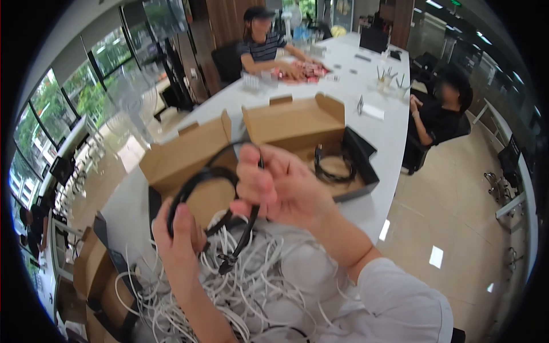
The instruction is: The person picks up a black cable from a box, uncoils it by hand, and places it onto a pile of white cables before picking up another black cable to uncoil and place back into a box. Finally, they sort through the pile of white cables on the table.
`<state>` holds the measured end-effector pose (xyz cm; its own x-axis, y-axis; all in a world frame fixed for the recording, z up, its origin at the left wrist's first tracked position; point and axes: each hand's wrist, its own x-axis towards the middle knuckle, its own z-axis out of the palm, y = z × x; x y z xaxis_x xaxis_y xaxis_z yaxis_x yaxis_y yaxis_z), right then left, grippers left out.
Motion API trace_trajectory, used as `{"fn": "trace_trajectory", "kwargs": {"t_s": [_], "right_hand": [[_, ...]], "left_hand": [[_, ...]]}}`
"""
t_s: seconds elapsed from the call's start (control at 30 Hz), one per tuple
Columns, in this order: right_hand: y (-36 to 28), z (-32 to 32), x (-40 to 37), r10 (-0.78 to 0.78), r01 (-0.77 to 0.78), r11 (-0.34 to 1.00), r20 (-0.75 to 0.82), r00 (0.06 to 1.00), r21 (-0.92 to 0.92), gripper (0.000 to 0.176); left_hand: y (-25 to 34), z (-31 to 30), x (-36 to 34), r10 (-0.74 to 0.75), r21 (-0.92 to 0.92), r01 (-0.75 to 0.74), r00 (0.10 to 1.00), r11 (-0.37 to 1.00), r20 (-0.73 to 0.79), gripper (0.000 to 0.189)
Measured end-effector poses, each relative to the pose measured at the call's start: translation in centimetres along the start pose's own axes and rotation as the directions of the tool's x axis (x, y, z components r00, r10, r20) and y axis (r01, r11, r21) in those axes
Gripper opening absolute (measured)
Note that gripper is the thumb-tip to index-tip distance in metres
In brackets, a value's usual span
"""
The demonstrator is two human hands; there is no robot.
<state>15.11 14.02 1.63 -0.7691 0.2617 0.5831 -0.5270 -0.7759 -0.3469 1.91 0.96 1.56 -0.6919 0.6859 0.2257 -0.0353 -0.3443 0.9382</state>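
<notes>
A black cable point(197, 180) is looped in front of me, held by both hands. My left hand point(180, 246) pinches the loop's lower left side. My right hand point(277, 186) is closed on the right side of the loop, with the cable's end and plug point(227, 263) hanging down below it. Under both hands lies a tangled heap of white cables point(257, 286). Just beyond my hands stands an open cardboard box point(189, 154).
A second open cardboard box point(297, 123) holds a coiled black cable point(334, 166). The long white table point(377, 131) runs away from me. One person sits at its far end, another at the right side. More cardboard boxes point(94, 268) stand at lower left.
</notes>
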Motion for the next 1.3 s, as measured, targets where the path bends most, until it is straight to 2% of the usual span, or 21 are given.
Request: {"fn": "trace_trajectory", "kwargs": {"t_s": [0.07, 0.17, 0.27, 0.3, 0.4, 0.43, 0.53, 0.7, 0.87, 0.97, 1.07, 1.2, 1.3], "right_hand": [[0.0, 0.1, 0.1, -0.013, 0.004, 0.993, -0.075, 0.997, -0.116, 0.037], [0.3, 0.2, 0.3, -0.038, 0.024, 0.892, -0.020, 0.999, -0.451, 0.033], [0.8, 0.4, 0.1, -0.046, 0.033, 0.884, -0.016, 0.999, -0.466, 0.030], [0.7, 0.8, 0.1, -0.057, 0.024, 0.857, -0.048, 0.997, -0.515, 0.032], [0.3, 1.1, 0.1, -0.047, 0.021, 0.929, -0.061, 0.997, -0.369, 0.033], [0.1, 1.1, 0.1, -0.050, 0.025, 0.957, -0.082, 0.995, -0.289, 0.033], [-0.2, 0.3, 0.4, -0.062, 0.047, 0.990, -0.110, 0.992, -0.136, 0.033], [0.5, -1.0, 0.7, -0.081, 0.065, 0.943, -0.037, 0.996, -0.325, 0.032], [0.7, -0.9, 0.7, -0.069, 0.057, 0.780, 0.005, 0.998, -0.624, 0.030], [0.6, -0.6, 0.4, -0.053, 0.036, 0.872, -0.022, 0.998, -0.488, 0.029], [0.1, -0.3, 0.5, -0.054, 0.045, 0.989, -0.065, 0.996, -0.140, 0.031], [-0.6, -1.0, 0.9, -0.052, 0.062, 0.996, -0.156, 0.986, 0.060, 0.033], [-0.2, -2.3, 1.3, -0.074, 0.062, 0.991, -0.103, 0.992, -0.117, 0.031]], "left_hand": [[-0.5, -0.6, 0.0, -0.033, -0.054, 0.037, 0.996, 0.998, 0.080, 0.026], [0.3, -1.0, 0.8, -0.029, -0.180, 0.060, 0.985, 0.982, 0.171, 0.027], [0.6, -1.9, 0.8, -0.068, -0.236, 0.132, 0.963, 0.963, 0.260, 0.028], [0.4, -2.2, 0.1, -0.112, -0.204, 0.162, 0.965, 0.965, 0.235, 0.028], [0.5, -1.1, 0.5, -0.092, -0.173, 0.124, 0.979, 0.977, 0.181, 0.027], [0.5, -1.0, 0.5, -0.090, -0.124, 0.117, 0.975, 0.985, 0.204, 0.025], [-0.2, -1.1, 0.8, -0.104, -0.142, 0.149, 0.953, 0.979, 0.284, 0.020], [0.4, -1.2, 1.0, -0.112, -0.209, 0.182, 0.945, 0.961, 0.309, 0.025], [-0.1, -2.1, 1.6, -0.103, -0.266, 0.191, 0.944, 0.945, 0.313, 0.029], [0.0, -2.1, 1.5, -0.097, -0.290, 0.196, 0.942, 0.937, 0.322, 0.028], [0.1, -1.4, 1.5, -0.102, -0.146, 0.142, 0.962, 0.979, 0.251, 0.024], [-0.7, -1.0, 1.6, -0.137, -0.108, 0.170, 0.956, 0.980, 0.261, 0.022], [-0.7, -1.2, 1.9, -0.186, -0.160, 0.241, 0.936, 0.957, 0.297, 0.021]]}}
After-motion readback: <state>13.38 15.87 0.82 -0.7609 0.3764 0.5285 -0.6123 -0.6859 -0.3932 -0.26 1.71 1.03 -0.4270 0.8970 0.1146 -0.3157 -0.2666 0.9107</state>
